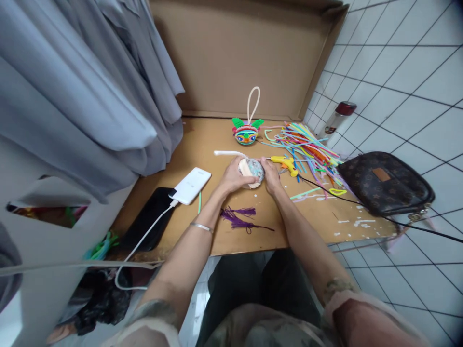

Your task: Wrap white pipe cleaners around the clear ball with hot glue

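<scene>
And here's the ball (257, 168), mottled grey-blue with cream material round part of it, held just above the near middle of the table (197, 140). The left hand (233, 176) has it grasped from the left, thumb laid across the near side, while the right hand (271, 176) holds it at the right edge; it's a two-handed grip. A white stem (227, 153) pokes out to the left, just beyond the left hand. Right beside the right hand lies the yellow glue gun (285, 163), nozzle pointing left, its black cord (325, 190) running off past the dark bag (388, 183). Behind the ball sits a colourful figure (246, 135), green ears out, white loop (253, 101) standing up. Over to the right, a heap of bright pipe cleaners (311, 147) spreads across the wood. Nearer the person, between the forearms, there are purple tassels (238, 219). And on the left, a white power bank (191, 185) with a cable (159, 219) plugged in overlaps a black phone (154, 219).
</scene>
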Tool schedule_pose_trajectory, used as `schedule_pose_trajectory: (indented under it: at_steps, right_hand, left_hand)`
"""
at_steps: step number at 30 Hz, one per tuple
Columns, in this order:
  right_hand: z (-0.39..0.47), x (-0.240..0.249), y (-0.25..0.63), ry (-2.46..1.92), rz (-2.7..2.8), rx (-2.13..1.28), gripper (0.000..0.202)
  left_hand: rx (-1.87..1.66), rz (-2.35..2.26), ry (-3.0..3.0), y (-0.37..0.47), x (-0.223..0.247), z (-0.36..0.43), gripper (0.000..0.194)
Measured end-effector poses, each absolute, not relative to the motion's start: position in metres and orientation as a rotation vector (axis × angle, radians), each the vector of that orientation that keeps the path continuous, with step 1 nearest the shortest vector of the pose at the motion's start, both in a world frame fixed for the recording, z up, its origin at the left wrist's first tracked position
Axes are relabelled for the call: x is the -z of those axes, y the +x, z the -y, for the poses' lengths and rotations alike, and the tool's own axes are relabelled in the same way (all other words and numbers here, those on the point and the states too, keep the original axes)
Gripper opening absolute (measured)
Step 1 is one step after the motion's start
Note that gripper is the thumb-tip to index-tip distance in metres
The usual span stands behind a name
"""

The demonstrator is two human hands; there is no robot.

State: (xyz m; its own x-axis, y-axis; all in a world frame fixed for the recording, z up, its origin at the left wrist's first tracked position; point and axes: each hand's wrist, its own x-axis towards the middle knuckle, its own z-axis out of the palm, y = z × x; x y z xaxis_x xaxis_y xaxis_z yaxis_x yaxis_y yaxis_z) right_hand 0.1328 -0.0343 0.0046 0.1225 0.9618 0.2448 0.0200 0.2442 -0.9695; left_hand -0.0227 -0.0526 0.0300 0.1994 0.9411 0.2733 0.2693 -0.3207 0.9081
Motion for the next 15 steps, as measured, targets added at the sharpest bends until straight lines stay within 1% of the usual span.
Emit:
schedule_pose_trajectory:
  at_steps: [3,10,15]
  right_hand:
    - [0.0382,-0.0057,0.1325,-1.095,1.241,-0.93,0.066]
    - [0.0375,-0.0045,0.1323,-1.085,1.319,-0.854,0.057]
    - [0.0411,-0.0071,0.1332,-1.117,1.397,-0.739,0.053]
  left_hand:
    - [-1.123,-1.152,1.742,-0.0244,-0.0316,0.0523,0.073]
    - [-1.082,-1.173,1.8,-0.027,-0.0315,0.0489,0.08]
    - [-1.065,-1.197,1.854,-0.026,-0.0347,0.0517,0.073]
